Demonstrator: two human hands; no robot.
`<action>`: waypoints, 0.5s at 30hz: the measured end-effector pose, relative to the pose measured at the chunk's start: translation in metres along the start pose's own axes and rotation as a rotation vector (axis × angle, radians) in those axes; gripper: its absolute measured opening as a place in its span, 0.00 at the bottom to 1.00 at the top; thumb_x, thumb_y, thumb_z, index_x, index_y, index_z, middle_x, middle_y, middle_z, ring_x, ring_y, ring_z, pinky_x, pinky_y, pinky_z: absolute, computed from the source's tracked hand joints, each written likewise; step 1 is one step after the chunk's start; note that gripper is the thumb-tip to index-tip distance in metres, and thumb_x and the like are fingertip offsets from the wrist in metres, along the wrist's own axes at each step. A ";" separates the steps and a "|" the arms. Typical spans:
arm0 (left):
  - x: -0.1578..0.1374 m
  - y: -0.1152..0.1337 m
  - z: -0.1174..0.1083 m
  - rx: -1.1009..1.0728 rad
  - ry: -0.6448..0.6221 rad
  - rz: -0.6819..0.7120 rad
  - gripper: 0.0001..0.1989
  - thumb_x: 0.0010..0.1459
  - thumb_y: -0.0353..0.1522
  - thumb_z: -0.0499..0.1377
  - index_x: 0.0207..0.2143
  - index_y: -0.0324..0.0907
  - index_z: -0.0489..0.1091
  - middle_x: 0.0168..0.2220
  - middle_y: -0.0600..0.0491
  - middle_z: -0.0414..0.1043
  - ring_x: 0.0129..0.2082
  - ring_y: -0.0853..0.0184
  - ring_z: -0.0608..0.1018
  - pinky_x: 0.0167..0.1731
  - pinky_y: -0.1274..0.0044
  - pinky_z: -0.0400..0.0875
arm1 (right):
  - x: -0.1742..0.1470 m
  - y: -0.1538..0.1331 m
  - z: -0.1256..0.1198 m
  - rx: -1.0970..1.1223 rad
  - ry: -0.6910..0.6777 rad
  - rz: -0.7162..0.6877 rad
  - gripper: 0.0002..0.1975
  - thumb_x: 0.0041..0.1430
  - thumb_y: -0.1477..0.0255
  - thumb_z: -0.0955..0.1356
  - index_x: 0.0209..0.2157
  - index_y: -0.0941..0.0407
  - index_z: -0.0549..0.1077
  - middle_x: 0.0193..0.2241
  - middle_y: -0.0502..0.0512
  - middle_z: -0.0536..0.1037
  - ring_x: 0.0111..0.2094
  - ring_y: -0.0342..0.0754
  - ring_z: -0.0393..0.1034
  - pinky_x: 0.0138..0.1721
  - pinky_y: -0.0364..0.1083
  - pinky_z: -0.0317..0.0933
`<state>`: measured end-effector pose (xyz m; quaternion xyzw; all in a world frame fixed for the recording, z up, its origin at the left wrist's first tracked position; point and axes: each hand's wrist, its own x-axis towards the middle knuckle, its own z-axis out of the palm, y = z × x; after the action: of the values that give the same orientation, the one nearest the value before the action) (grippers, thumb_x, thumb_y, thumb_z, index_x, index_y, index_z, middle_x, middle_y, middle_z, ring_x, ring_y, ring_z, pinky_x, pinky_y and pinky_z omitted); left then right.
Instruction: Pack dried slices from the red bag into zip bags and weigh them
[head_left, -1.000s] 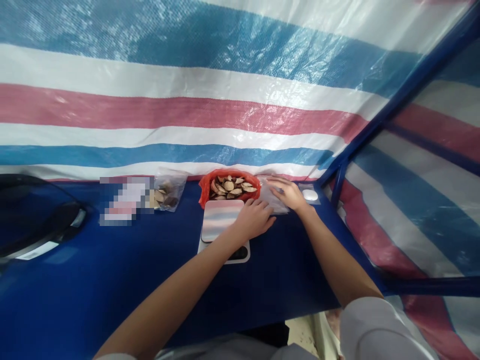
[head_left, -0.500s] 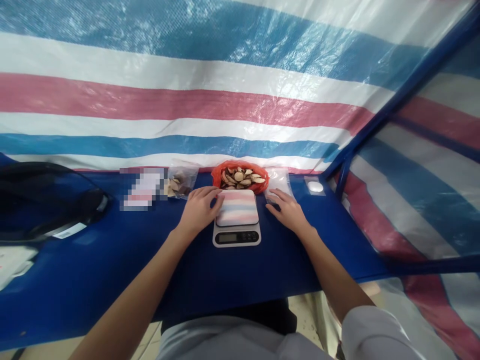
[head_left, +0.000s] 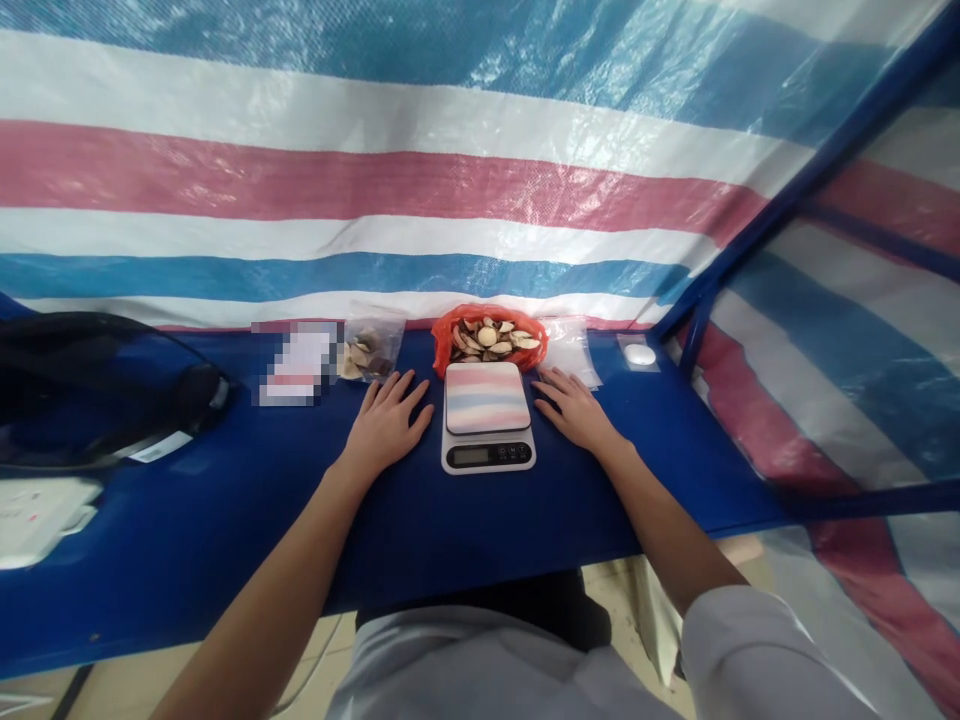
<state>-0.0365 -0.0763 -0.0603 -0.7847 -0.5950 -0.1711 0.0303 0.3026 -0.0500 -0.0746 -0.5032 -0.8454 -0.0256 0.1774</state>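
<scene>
A white digital kitchen scale [head_left: 488, 415] lies on the blue table [head_left: 480, 530], its display and buttons facing me; the top plate mirrors the striped sheet. To its left my left hand [head_left: 384, 425] rests on the table, fingers spread, holding nothing. My right hand [head_left: 577, 408] lies to the right of the scale, also with fingers apart and nothing in it. Its fingertips are at the near edge of a clear plastic bag [head_left: 571, 345]. Right behind the scale sits an open red plastic bag [head_left: 442, 340] full of dried, pale-and-brown slices [head_left: 487, 338].
Left of the red bag lies a clear bag with similar pieces [head_left: 367, 355], beside a blurred-out card [head_left: 300, 365]. A white round object [head_left: 640, 355] in a small bag lies at the right. Dark looped item [head_left: 97, 390] and white box [head_left: 41, 520] are far left. Striped sheeting [head_left: 450, 185] stands behind.
My left hand has come away from the scale's left edge and now lies on the table with its fingers spread. My right hand stays beside the scale. The view has shifted slightly.
</scene>
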 end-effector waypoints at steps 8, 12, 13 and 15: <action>0.001 0.003 -0.002 0.037 -0.040 -0.019 0.27 0.67 0.41 0.48 0.63 0.39 0.67 0.66 0.42 0.62 0.68 0.49 0.62 0.67 0.56 0.52 | 0.000 -0.002 -0.005 0.004 -0.054 0.002 0.23 0.72 0.63 0.59 0.61 0.55 0.70 0.67 0.59 0.64 0.68 0.58 0.56 0.68 0.61 0.51; 0.002 0.003 -0.002 0.044 -0.054 -0.023 0.27 0.67 0.41 0.48 0.63 0.39 0.67 0.67 0.43 0.62 0.68 0.50 0.62 0.68 0.57 0.52 | 0.001 -0.003 -0.006 0.003 -0.078 0.012 0.23 0.72 0.63 0.59 0.62 0.55 0.70 0.67 0.58 0.62 0.69 0.58 0.55 0.68 0.61 0.51; 0.002 0.002 -0.002 0.046 -0.057 -0.023 0.27 0.67 0.41 0.48 0.63 0.40 0.67 0.67 0.43 0.62 0.68 0.50 0.62 0.68 0.57 0.52 | 0.001 -0.003 -0.006 0.001 -0.080 0.013 0.23 0.72 0.63 0.59 0.62 0.55 0.69 0.67 0.58 0.62 0.68 0.58 0.55 0.68 0.61 0.50; 0.002 0.002 -0.003 0.051 -0.059 -0.022 0.27 0.67 0.41 0.47 0.63 0.40 0.67 0.66 0.43 0.62 0.68 0.51 0.62 0.68 0.57 0.52 | 0.001 -0.003 -0.006 -0.003 -0.079 0.014 0.23 0.72 0.63 0.59 0.62 0.55 0.70 0.67 0.58 0.63 0.68 0.58 0.56 0.68 0.61 0.50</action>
<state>-0.0344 -0.0759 -0.0566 -0.7818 -0.6084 -0.1329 0.0306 0.3008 -0.0517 -0.0683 -0.5101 -0.8481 -0.0057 0.1430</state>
